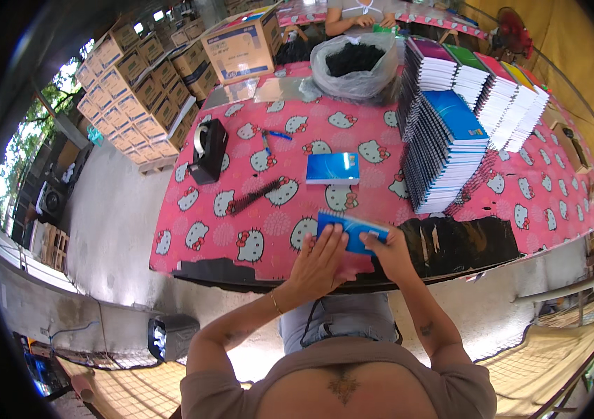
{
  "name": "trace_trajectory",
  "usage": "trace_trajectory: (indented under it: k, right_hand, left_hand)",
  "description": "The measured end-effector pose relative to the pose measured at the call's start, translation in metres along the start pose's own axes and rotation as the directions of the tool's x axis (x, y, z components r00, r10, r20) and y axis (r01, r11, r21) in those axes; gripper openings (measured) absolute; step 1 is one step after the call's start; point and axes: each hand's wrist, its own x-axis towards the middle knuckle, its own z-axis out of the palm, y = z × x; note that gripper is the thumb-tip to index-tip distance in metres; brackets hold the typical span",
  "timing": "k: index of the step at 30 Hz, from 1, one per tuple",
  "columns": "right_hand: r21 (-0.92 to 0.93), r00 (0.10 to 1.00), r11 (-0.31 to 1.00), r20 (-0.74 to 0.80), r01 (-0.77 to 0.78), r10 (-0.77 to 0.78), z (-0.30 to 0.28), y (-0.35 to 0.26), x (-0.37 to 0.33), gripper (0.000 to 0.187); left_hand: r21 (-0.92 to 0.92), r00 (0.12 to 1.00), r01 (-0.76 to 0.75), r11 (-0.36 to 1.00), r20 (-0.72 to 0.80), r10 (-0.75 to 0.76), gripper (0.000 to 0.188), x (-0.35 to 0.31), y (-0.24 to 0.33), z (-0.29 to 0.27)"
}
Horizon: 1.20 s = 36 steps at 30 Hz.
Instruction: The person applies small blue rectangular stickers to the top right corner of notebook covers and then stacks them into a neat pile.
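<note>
A blue spiral-bound notebook [360,227] lies tilted near the front edge of the table, between my two hands. My left hand [319,262] rests over its left part, fingers stretched out flat on the cover. With the thumb on top, my right hand [393,253] grips the notebook's right end; the fingers underneath are hidden. Just beyond, a second blue book [332,169] lies flat on the pink patterned tablecloth [241,216]. A loose black binding coil [256,196] sits to its left.
A tall stack of blue spiral notebooks [447,150] stands at right, with multicoloured stacks [496,87] behind. A black tape dispenser [208,150] and pens [277,136] lie at left. Farther back are a plastic bag of black coils [356,63], a carton [241,47] and another person [360,17].
</note>
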Motion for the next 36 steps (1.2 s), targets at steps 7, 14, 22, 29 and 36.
trace_trajectory:
  k: [7, 14, 22, 29, 36]
  right_hand:
    - [-0.025, 0.997, 0.998, 0.045, -0.065, 0.066, 0.011, -0.001, 0.0, 0.026]
    - [-0.023, 0.994, 0.999, 0.101, -0.04, 0.042, 0.025, 0.002, -0.003, 0.026]
    - [0.004, 0.982, 1.0, 0.19, -0.005, 0.004, 0.025, 0.017, 0.002, 0.025]
    - [-0.21, 0.975, 0.966, 0.196, 0.148, -0.107, 0.022, 0.021, 0.009, 0.028]
    - [-0.421, 0.981, 0.889, 0.146, 0.179, -0.128, -0.003, 0.038, 0.021, 0.027]
  left_hand:
    - [0.012, 0.994, -0.045, 0.999, -0.099, 0.046, 0.092, -0.001, -0.006, 0.01]
    - [0.04, 0.99, 0.055, 0.998, -0.133, -0.049, 0.092, 0.032, -0.022, -0.027]
    - [0.026, 0.991, -0.04, 0.999, -0.127, 0.043, 0.094, 0.026, -0.003, -0.015]
    - [-0.036, 0.987, -0.065, 0.997, -0.146, 0.059, 0.09, 0.034, 0.0, -0.01]
    - [-0.12, 0.957, -0.246, 0.962, -0.188, 0.222, 0.081, 0.015, -0.007, 0.024]
